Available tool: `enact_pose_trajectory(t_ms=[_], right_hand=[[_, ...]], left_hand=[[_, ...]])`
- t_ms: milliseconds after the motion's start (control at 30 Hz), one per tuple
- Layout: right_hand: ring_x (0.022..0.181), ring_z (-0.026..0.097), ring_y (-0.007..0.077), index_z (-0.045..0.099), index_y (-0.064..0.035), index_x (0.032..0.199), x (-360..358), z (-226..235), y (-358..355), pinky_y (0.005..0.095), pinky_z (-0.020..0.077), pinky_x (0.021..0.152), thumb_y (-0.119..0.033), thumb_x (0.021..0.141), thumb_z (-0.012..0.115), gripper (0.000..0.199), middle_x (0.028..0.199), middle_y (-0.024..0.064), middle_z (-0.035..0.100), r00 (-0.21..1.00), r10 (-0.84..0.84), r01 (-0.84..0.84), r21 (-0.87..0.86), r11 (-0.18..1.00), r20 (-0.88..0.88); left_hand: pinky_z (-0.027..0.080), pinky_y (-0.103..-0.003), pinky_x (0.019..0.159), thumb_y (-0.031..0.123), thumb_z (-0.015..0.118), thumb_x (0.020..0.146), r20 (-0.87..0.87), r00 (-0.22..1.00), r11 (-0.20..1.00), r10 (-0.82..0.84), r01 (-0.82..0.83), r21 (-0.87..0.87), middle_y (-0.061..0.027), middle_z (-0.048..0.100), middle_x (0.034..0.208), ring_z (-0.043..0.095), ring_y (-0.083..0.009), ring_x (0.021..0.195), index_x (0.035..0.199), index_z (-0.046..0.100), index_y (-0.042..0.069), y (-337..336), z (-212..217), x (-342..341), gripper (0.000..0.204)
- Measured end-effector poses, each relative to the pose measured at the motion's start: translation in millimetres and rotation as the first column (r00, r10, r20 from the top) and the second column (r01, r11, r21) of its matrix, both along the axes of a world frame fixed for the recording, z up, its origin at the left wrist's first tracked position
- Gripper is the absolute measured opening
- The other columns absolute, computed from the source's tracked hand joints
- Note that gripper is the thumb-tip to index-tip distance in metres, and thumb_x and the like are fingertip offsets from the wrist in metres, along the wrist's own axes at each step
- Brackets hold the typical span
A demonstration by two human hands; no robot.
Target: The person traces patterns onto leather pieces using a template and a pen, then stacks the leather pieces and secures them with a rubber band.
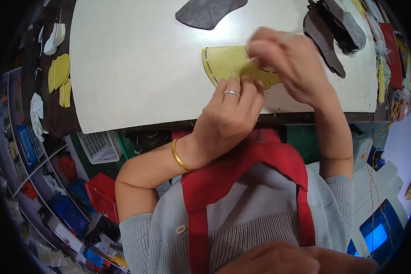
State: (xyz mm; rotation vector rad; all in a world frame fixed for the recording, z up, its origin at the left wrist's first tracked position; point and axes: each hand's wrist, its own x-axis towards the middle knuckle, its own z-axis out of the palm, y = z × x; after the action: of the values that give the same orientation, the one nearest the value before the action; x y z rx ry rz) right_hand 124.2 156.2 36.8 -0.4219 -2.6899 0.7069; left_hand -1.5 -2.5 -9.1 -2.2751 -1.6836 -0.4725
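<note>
A yellow curved template with dark slits along its edges lies on the white tabletop in front of me. My left hand, with a ring on one finger, rests on its near edge, fingers stretched out and pressing it flat. Over the template's right part is my right hand, smeared by motion. Its fingers are curled together, and whatever they hold is hidden. Beyond the template lies a dark leather-like cut piece.
Several dark cut pieces are heaped at the far right of the white tabletop. Yellow pieces and a white cloth lie off its left edge. Below stand a white basket and a red bin.
</note>
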Motion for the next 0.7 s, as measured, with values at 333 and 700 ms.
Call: enact_pose_trajectory(t_ms=[333, 700], right_hand=[[0.069, 0.068, 0.0286, 0.067, -0.0055, 0.095, -45, -17, 9, 0.0359, 0.0517, 0.061, -0.030, 0.101, 0.064, 0.025, 0.079, 0.0095, 0.068, 0.992, -0.059, 0.080, 0.198, 0.977, -0.109], [0.061, 0.065, 0.0315, 0.064, -0.0077, 0.090, 32, -16, -17, 0.0392, 0.0486, 0.054, -0.032, 0.102, 0.063, 0.027, 0.068, 0.0098, 0.066, 0.971, -0.241, 0.240, 0.064, 0.969, 0.002]], left_hand=[[0.057, -0.035, 0.080, 0.019, 0.059, 0.088, 0.051, 0.999, 1.000, -0.013, 0.015, -0.027, -0.0150, 0.064, 0.106, 0.063, -0.0254, 0.085, 0.108, 0.068, 0.002, 4, 5, 2, 0.028], [0.053, -0.029, 0.073, 0.016, 0.061, 0.087, 0.015, 0.999, 0.998, 0.046, -0.045, -0.051, -0.0055, 0.066, 0.112, 0.054, -0.0196, 0.073, 0.105, 0.069, 0.010, 8, 3, 7, 0.021]])
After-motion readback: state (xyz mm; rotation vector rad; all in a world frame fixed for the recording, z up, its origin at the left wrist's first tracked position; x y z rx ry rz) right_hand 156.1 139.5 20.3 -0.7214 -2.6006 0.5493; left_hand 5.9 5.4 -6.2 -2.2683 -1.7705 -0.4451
